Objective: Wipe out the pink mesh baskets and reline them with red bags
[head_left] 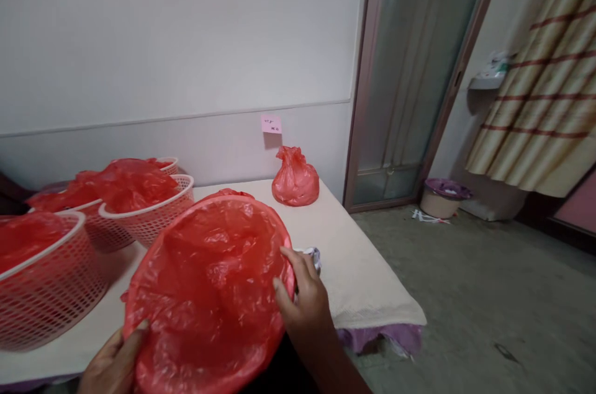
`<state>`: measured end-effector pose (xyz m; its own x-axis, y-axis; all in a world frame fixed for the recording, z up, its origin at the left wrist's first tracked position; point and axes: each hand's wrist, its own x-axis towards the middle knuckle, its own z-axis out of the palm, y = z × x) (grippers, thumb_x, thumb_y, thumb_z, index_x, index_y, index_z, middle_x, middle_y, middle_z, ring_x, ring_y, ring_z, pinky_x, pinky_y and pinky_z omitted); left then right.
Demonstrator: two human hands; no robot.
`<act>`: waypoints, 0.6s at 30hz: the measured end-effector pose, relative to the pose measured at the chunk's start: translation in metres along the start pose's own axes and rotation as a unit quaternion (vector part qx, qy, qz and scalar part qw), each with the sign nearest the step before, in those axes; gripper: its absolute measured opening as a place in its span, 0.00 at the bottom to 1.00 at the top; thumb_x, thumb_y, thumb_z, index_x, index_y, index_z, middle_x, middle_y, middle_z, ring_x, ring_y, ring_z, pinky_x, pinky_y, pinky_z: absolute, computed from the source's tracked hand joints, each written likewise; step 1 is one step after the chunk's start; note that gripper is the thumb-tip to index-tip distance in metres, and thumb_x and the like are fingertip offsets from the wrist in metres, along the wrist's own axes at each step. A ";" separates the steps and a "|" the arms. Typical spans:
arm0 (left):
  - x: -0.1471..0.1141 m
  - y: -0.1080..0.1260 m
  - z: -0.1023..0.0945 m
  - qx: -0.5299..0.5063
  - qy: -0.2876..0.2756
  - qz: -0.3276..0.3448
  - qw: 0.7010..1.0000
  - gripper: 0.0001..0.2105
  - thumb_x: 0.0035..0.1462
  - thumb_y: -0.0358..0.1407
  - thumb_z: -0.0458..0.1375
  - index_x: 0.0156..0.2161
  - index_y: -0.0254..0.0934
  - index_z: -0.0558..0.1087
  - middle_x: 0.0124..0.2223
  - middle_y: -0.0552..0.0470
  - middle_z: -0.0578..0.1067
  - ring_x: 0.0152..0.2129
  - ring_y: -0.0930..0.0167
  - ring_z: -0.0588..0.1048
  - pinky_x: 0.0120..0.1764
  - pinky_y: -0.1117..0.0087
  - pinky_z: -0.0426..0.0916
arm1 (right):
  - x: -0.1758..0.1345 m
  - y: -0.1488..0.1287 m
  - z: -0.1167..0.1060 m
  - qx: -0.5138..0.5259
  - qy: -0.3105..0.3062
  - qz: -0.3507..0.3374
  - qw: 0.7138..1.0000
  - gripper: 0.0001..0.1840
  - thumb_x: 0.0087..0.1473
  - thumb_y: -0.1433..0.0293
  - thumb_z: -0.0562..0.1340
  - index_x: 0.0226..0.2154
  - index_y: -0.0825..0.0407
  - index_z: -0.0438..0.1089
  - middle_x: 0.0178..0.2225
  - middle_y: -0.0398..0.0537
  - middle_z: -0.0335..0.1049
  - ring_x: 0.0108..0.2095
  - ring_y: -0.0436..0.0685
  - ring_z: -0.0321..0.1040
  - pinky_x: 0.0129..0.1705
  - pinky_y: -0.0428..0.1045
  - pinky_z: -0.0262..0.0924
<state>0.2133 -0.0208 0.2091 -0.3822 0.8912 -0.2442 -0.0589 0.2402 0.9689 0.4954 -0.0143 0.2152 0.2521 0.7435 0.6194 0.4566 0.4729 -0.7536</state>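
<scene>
We had the bag-lined basket at the near edge of the cloth-covered surface, mouth toward us: left hand pinching its lower-left rim, right hand clamping the right rim. Mesh baskets sat left; gathered red plastic bag behind.

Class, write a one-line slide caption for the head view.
Left hand and right hand hold a round container lined with red plastic; beyond it, a gathered red bag.

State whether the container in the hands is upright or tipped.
Tipped toward the camera: the container shows its wide mouth and red liner, left hand and right hand at opposite sides.
</scene>
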 end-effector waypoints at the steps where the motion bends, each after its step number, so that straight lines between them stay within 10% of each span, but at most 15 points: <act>1: -0.002 0.004 0.005 0.002 0.002 -0.001 1.000 0.23 0.40 0.52 0.67 0.38 0.42 0.71 0.25 0.57 0.76 0.23 0.64 0.75 0.25 0.67 0.70 | 0.006 0.004 0.000 -0.023 -0.001 -0.004 1.000 0.25 0.50 0.76 0.56 0.53 0.52 0.66 0.46 0.54 0.68 0.48 0.60 0.66 0.52 0.55 0.62; 8: 0.001 0.003 0.010 -0.048 -0.101 0.102 0.989 0.20 0.50 0.55 0.60 0.31 0.38 0.71 0.24 0.57 0.72 0.19 0.73 0.67 0.25 0.72 0.66 | 0.037 0.055 -0.006 -0.009 -0.009 0.087 0.996 0.25 0.47 0.71 0.54 0.49 0.54 0.70 0.47 0.55 0.71 0.49 0.61 0.68 0.54 0.58 0.60; 13: 0.003 -0.019 0.014 -0.164 -0.091 0.003 0.982 0.22 0.44 0.52 0.66 0.34 0.35 0.72 0.30 0.51 0.77 0.25 0.68 0.75 0.25 0.69 0.70 | 0.045 0.096 -0.019 0.077 -0.002 0.180 0.981 0.26 0.43 0.64 0.59 0.47 0.55 0.71 0.50 0.56 0.72 0.52 0.65 0.68 0.59 0.60 0.57; 18: -0.015 -0.010 0.037 -0.208 -0.240 -0.006 0.948 0.18 0.56 0.49 0.59 0.41 0.35 0.72 0.37 0.47 0.78 0.33 0.66 0.78 0.36 0.65 0.73 | 0.046 0.103 -0.026 0.080 0.013 0.231 0.970 0.28 0.40 0.63 0.62 0.46 0.53 0.72 0.51 0.54 0.73 0.53 0.65 0.68 0.59 0.59 0.57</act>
<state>0.2540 -0.0219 0.2016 0.0778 0.9859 -0.1482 -0.4575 0.1674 0.8733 0.5764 0.0562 0.1717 0.4215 0.8818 0.2117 0.1527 0.1611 -0.9751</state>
